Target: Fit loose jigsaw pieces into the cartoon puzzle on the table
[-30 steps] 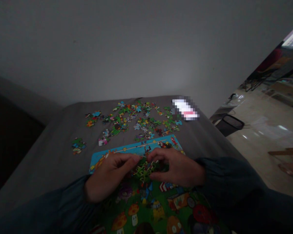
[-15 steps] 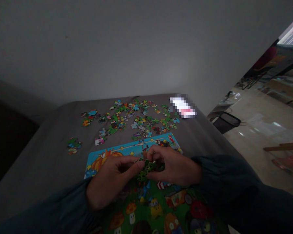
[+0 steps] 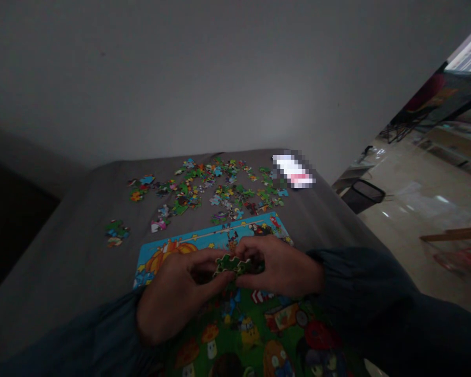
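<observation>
Green interlocked jigsaw pieces (image 3: 231, 264) form one small assembled section, located at lower centre of the frame and held just above a printed puzzle picture sheet (image 3: 215, 238). Grip state: the left hand (image 3: 176, 296) and the right hand (image 3: 278, 267) are close together and both clamp the section. The left hand pinches its left end, and the right hand pinches its right end between thumb and fingers. The exact finger contact is partly hidden in the low light.

The picture sheet shows a blue upper area with an orange pumpkin and a green lower area with printed mushrooms; it lies on a grey fabric-covered surface (image 3: 82, 225). Loose multicoloured puzzle pieces (image 3: 227, 188) are scattered beyond the sheet at upper centre. A separate small cluster of puzzle pieces (image 3: 116, 233) lies farther left.

A pixelated white and pink object (image 3: 293, 171) sits near the far right corner of the surface. Dark sleeves (image 3: 361, 283) cover both forearms. A black wastebasket (image 3: 363, 195) stands on a glossy beige floor (image 3: 427, 220) at right.
</observation>
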